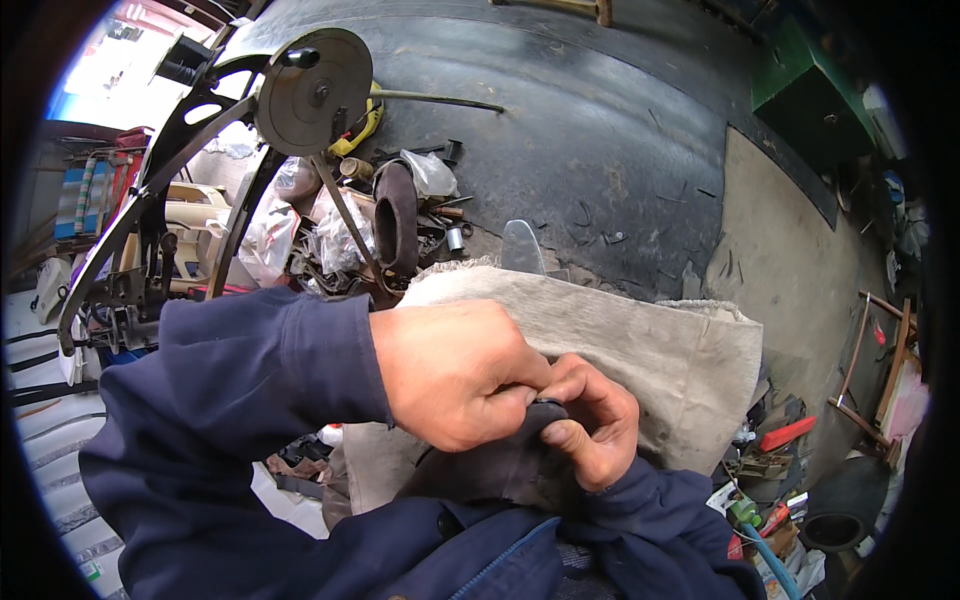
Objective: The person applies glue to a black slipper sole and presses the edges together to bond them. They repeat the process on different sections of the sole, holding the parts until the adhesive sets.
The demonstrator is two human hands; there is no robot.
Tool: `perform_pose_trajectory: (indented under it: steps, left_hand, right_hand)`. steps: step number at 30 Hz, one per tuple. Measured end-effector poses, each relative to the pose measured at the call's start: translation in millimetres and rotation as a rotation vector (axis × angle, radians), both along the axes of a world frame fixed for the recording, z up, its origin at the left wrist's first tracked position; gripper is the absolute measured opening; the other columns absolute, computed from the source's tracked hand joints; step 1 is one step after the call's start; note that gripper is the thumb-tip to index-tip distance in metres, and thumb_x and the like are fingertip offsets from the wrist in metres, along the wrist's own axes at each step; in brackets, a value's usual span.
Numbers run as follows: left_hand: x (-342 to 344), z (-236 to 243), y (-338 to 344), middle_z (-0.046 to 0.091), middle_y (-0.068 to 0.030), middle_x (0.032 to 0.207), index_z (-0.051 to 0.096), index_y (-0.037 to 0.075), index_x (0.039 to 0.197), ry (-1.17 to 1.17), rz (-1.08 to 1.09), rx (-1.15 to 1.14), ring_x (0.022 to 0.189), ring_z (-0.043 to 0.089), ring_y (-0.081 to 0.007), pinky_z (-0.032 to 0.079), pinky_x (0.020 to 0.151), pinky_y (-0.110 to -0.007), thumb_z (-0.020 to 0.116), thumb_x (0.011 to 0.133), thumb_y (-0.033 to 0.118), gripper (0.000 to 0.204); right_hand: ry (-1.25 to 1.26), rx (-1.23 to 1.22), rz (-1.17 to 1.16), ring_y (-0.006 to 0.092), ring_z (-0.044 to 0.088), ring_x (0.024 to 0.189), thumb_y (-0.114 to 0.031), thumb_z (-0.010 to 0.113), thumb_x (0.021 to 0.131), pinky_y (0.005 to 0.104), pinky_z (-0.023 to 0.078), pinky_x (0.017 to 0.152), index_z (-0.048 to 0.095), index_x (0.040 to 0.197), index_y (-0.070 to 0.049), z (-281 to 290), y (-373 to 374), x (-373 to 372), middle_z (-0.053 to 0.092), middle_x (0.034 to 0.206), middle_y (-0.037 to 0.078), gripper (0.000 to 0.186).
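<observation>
A dark brown, suede-like shoe (490, 462) lies in my lap, partly hidden under my hands and jacket. My left hand (455, 375) is closed over its upper edge from the left, with the fingertips pinched together. From the right, my right hand (595, 425) grips the same edge between thumb and curled fingers. Both hands meet at a small black rim there; whether a small tool sits between the fingertips cannot be seen. Beneath the shoe, a worn beige cloth (640, 350) covers my knees. A similar dark shoe (397, 220) stands on the floor ahead, to the left.
A black shoe-patching machine with a round handwheel (315, 92) stands at the left. Plastic bags (340, 235) and a thread spool (455, 238) lie near it. At the right are a red-handled object (787, 433), a black rubber roll (845, 505) and a green box (810, 95).
</observation>
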State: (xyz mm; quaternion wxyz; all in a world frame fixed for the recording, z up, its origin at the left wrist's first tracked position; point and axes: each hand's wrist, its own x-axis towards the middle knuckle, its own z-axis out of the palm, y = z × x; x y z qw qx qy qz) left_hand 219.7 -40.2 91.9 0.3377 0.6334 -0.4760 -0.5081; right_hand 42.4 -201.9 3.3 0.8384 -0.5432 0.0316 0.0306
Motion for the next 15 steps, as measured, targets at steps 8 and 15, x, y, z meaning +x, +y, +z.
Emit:
perform_pose_trajectory:
  steps: [8, 15]
  left_hand:
    - [-5.8, -7.6, 5.7, 0.054, -0.0160, 0.061, 0.058, 0.000, 0.082, 0.087, 0.075, 0.011, 0.055, 0.054, -0.0323, 0.044, 0.056, -0.042, 0.051, 0.094, 0.006, 0.015]
    - [-14.9, -19.1, 21.9, 0.057, -0.0134, 0.067, 0.061, 0.001, 0.093, 0.154, 0.176, -0.037, 0.060, 0.058, -0.0268, 0.045, 0.060, -0.037, 0.051, 0.105, 0.014, 0.020]
  right_hand:
    - [0.004, -0.014, -0.014, 0.0164, 0.060, 0.085, -0.013, 0.079, 0.089, 0.0277, 0.046, 0.079, 0.069, 0.099, 0.003, 0.8, -1.1, -1.2, 0.064, 0.093, 0.009, 0.022]
    - [-0.002, -0.009, -0.024, 0.0153, 0.058, 0.083, -0.016, 0.081, 0.089, 0.0269, 0.046, 0.077, 0.069, 0.099, 0.003, -1.3, 0.9, -2.1, 0.063, 0.092, 0.008, 0.024]
